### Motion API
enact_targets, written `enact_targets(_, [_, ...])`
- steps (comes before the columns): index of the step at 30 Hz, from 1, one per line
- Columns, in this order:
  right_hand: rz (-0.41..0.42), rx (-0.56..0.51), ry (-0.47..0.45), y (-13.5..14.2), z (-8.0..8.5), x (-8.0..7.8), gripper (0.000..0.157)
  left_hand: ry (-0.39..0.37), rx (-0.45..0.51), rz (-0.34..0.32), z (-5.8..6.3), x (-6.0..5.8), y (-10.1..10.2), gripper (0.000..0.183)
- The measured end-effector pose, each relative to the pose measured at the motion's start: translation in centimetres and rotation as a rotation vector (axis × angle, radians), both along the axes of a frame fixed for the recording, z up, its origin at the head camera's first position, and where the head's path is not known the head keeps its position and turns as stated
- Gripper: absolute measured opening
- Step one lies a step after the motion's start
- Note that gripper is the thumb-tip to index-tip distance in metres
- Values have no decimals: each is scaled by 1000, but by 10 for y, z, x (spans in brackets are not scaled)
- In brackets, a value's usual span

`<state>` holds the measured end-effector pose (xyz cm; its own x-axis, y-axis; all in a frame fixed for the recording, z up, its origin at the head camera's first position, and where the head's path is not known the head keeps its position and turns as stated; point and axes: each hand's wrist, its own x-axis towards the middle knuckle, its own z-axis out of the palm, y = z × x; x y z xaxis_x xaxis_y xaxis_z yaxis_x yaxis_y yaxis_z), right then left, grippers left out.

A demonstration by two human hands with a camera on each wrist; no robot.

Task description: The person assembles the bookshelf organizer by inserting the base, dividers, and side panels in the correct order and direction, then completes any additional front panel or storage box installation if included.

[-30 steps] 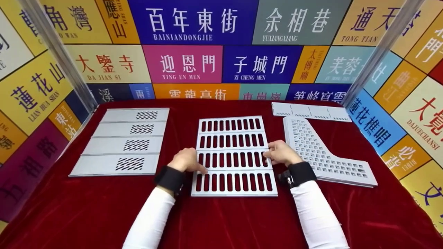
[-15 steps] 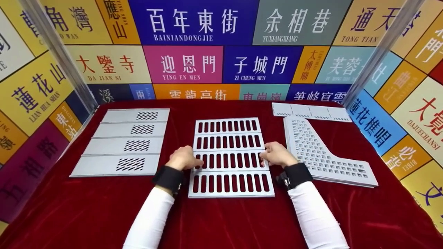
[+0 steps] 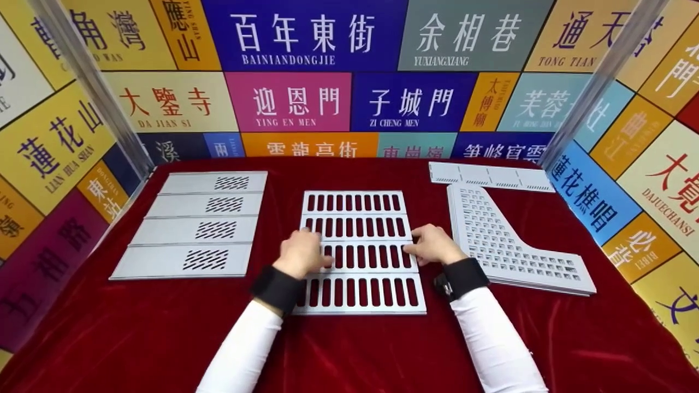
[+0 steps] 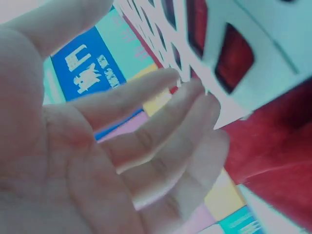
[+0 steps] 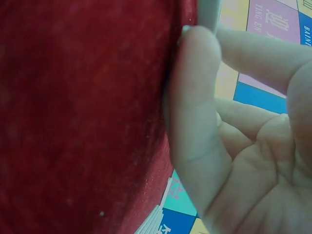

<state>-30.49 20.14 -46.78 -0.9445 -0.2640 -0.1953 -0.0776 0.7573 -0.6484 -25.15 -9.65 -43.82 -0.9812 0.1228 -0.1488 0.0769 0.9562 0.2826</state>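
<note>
A light grey slotted panel [image 3: 363, 274] lies on the red cloth in the middle, its long slots set in several rows. My right hand [image 3: 437, 245] pinches its right edge between thumb and fingers; in the right wrist view a bit of the panel's edge [image 5: 208, 14] shows by the fingertips. Over the left part of the panel is my left hand [image 3: 300, 254]. In the left wrist view the left hand [image 4: 141, 146] has its fingers loosely extended and the thumb apart, fingertips near the panel [image 4: 273, 63]; contact is unclear.
To the left lies a grey panel set [image 3: 164, 234] with patches of slanted slots. On the right are stacked L-shaped perforated panels [image 3: 513, 248], behind them a white strip [image 3: 491, 177]. Sign-covered walls [image 3: 306, 33] and clear posts [image 3: 600, 82] bound the red cloth [image 3: 349, 355].
The slotted panel has shifted left and slightly towards me, with my right hand following it. My left hand has come off the left edge and moved right, over the panel.
</note>
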Motion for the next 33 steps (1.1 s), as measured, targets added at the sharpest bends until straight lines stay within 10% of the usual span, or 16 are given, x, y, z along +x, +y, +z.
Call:
enact_targets(7, [-53,23,-5,-2,1,-1,59,-129,-71,-206,-2,17,25,106])
enact_targets(33, [7,123,73,-13,1,4,56,-232,-198,-142,-3,23,27,110])
